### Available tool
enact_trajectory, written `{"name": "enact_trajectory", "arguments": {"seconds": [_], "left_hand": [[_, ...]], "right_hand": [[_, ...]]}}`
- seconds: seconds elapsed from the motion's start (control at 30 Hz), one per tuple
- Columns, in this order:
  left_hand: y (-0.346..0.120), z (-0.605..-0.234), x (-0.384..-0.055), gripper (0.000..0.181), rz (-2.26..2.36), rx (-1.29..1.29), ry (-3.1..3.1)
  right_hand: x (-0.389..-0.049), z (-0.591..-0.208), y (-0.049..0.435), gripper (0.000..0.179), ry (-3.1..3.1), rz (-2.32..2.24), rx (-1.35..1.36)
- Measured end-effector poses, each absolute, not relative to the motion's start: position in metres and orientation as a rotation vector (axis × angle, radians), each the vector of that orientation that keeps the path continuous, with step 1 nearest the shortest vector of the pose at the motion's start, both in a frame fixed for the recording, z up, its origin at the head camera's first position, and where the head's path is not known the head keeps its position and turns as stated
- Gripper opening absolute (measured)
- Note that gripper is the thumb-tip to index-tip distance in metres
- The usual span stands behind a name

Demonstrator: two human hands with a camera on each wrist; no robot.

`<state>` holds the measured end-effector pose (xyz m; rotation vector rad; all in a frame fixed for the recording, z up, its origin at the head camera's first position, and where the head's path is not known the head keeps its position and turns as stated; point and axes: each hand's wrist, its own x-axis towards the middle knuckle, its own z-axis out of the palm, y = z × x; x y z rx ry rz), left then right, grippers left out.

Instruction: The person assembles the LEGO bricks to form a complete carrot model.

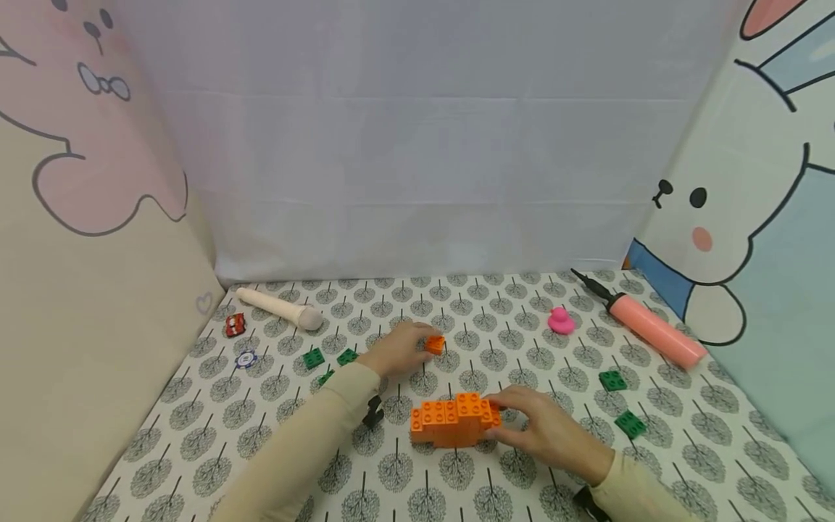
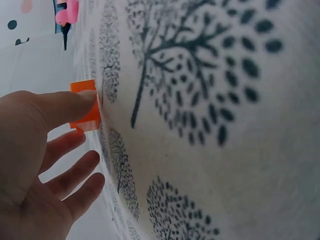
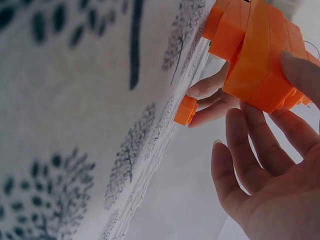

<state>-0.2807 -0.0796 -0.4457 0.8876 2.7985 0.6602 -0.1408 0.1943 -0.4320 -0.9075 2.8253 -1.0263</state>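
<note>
My left hand (image 1: pixel 406 349) reaches over the middle of the table and pinches a small orange toy brick (image 1: pixel 435 344) between thumb and index finger. In the left wrist view the thumb lies across this brick (image 2: pixel 86 105) while the other fingers are spread apart. Nearer to me, my right hand (image 1: pixel 546 429) grips the right end of a stepped orange block build (image 1: pixel 450 422) made of several studded bricks. The right wrist view shows thumb and fingertips on either side of that build (image 3: pixel 260 55), with the small brick (image 3: pixel 186 110) and left fingers beyond it.
Green bricks (image 1: pixel 313 358) lie left of my left hand, and others (image 1: pixel 613 380) lie at the right. A white microphone-shaped thing (image 1: pixel 280 308), a red toy (image 1: pixel 235 325) and a blue-white chip (image 1: pixel 246 359) are far left. A pink duck (image 1: pixel 561 321) and pink pump (image 1: pixel 655 330) are far right.
</note>
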Motion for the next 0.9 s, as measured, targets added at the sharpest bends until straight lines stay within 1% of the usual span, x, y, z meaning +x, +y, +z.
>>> {"name": "enact_trajectory", "arguments": {"seconds": [0.2,0.47,0.57,0.73,0.9], "left_hand": [[-0.078,-0.450,-0.282,0.041,0.653,0.923,2.830],[-0.086,-0.453,-0.274,0.044,0.712,0.880,2.848],[-0.091,-0.446,-0.260,0.045,0.795,0.903,2.858],[-0.101,-0.431,-0.224,0.041,1.000,0.967,2.874],[-0.107,-0.422,-0.191,0.035,1.240,1.186,2.851]], "right_hand": [[-0.140,-0.432,0.194,0.052,2.820,-1.020,-0.918],[-0.141,-0.431,0.194,0.048,2.832,-1.020,-0.925],[-0.141,-0.432,0.194,0.048,2.834,-1.018,-0.920],[-0.142,-0.432,0.194,0.049,2.823,-1.030,-0.925],[-0.142,-0.432,0.194,0.049,2.820,-1.039,-0.935]]}}
